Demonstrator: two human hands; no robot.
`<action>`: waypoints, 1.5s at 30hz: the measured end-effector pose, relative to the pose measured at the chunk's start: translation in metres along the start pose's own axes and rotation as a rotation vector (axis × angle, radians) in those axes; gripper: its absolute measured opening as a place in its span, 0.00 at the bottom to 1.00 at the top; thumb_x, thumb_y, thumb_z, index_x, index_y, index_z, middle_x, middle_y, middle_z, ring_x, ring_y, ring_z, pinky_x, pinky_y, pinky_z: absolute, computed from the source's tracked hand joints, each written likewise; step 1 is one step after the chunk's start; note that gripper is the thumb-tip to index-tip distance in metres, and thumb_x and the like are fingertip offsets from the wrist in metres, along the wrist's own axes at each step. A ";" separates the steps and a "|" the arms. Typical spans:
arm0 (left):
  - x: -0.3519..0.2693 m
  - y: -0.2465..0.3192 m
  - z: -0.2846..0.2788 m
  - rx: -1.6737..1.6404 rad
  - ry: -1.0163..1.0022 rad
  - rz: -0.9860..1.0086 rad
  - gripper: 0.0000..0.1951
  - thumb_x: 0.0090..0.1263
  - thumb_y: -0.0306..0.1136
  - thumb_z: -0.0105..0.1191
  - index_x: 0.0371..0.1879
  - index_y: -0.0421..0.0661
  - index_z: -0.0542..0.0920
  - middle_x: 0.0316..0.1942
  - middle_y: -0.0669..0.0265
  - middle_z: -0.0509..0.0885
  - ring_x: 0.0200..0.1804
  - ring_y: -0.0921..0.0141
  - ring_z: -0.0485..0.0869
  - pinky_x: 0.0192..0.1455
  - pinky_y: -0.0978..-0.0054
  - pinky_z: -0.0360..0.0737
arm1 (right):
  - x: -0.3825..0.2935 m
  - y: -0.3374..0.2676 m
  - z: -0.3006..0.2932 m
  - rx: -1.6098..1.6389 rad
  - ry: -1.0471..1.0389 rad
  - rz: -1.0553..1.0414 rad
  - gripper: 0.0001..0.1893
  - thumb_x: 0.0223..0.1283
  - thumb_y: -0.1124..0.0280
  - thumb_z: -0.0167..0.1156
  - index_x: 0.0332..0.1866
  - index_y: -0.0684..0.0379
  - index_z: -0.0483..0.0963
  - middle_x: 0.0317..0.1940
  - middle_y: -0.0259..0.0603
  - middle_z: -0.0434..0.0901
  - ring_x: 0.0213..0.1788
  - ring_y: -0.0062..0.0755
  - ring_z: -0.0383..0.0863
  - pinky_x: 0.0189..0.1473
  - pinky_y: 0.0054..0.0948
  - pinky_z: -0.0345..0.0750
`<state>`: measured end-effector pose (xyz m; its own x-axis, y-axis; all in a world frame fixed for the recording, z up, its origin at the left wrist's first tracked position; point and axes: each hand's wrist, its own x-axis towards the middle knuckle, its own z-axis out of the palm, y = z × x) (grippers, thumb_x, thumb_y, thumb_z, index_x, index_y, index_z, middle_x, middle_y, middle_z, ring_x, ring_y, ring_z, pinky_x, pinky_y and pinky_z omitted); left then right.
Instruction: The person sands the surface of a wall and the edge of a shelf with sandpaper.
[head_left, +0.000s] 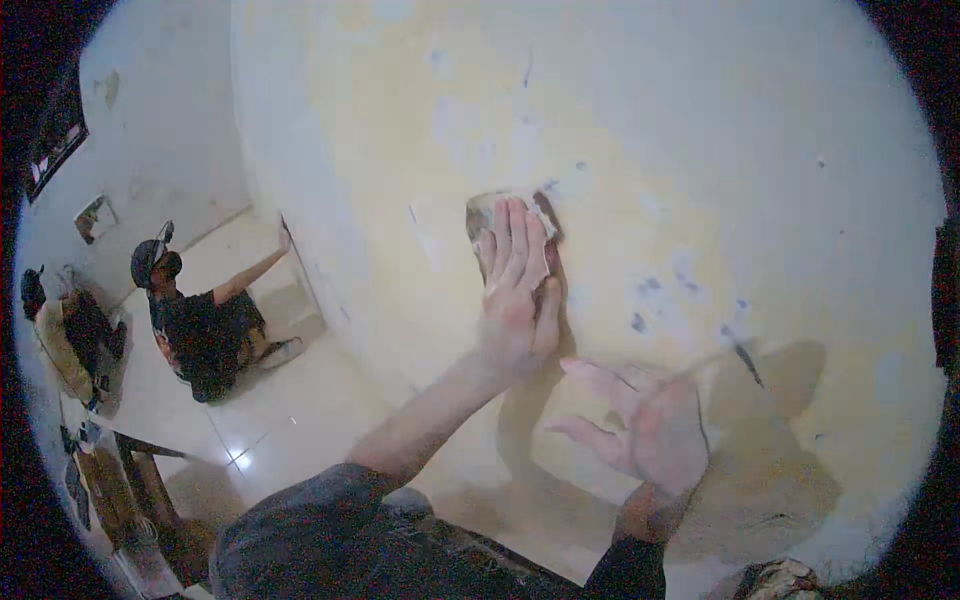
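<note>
A pale wall (420, 150) with yellowish patches fills most of the view. My left hand (517, 292) presses flat against it, fingers together, over a worn brown sheet (478, 217) that looks like sandpaper. The sheet's torn edge shows beside my fingers and thumb. Below and to the right, my right hand (652, 431) is raised near the wall with thumb and fingers spread and nothing in it. Whether that hand touches the wall, I cannot tell.
At left, a person in a dark shirt and cap (202, 322) reaches one arm to the wall. Another person (71, 337) is low down farther left. A wooden piece of furniture (127, 495) stands at lower left on the tiled floor (300, 442).
</note>
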<state>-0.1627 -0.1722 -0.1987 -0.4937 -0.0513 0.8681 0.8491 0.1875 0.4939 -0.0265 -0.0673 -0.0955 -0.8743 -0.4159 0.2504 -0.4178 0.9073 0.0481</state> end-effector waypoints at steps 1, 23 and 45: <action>0.007 -0.008 -0.007 0.060 0.021 0.027 0.32 0.62 0.22 0.43 0.67 0.31 0.53 0.70 0.41 0.49 0.73 0.46 0.41 0.70 0.47 0.38 | 0.002 0.003 0.010 0.016 0.021 -0.052 0.27 0.53 0.46 0.59 0.49 0.57 0.75 0.38 0.43 0.82 0.38 0.40 0.83 0.39 0.34 0.79; -0.192 -0.050 -0.026 0.226 -0.218 -0.127 0.29 0.68 0.28 0.42 0.68 0.37 0.53 0.70 0.46 0.51 0.73 0.51 0.46 0.72 0.50 0.40 | -0.010 -0.002 0.030 -0.036 0.057 -0.036 0.28 0.42 0.50 0.69 0.49 0.54 0.76 0.39 0.40 0.82 0.43 0.40 0.81 0.46 0.39 0.76; -0.157 -0.030 -0.073 -0.039 -0.057 -0.663 0.24 0.70 0.27 0.42 0.66 0.43 0.61 0.65 0.52 0.65 0.67 0.56 0.64 0.68 0.62 0.60 | 0.015 0.002 0.052 0.062 -0.187 -0.015 0.34 0.42 0.56 0.70 0.56 0.60 0.70 0.48 0.49 0.77 0.54 0.49 0.75 0.58 0.44 0.68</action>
<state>-0.0971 -0.2411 -0.3459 -0.9219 -0.0914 0.3765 0.3679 0.0985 0.9247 -0.0534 -0.0748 -0.1417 -0.8960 -0.4392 0.0654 -0.4408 0.8976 -0.0110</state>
